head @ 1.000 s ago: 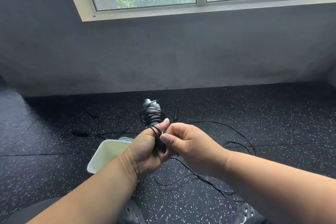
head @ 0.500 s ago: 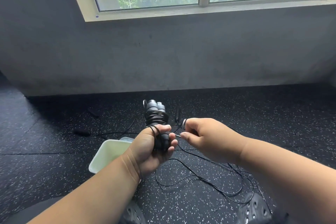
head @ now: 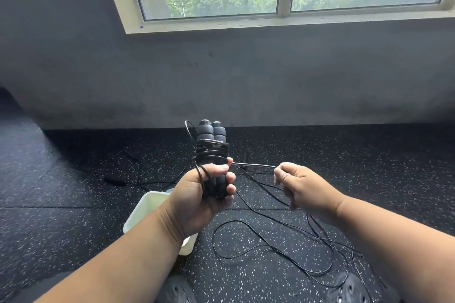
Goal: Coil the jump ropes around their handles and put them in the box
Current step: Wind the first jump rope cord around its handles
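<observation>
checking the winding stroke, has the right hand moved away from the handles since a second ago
Yes. The right hand has pulled rightward from the handles, drawing the cord taut.

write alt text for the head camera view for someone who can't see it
A person's left hand grips two black jump rope handles upright, partly wrapped in thin black cord, while the right hand pinches the cord and holds it taut to the side. Loose cord trails over the speckled black floor, and a white box sits behind the left wrist.
</observation>
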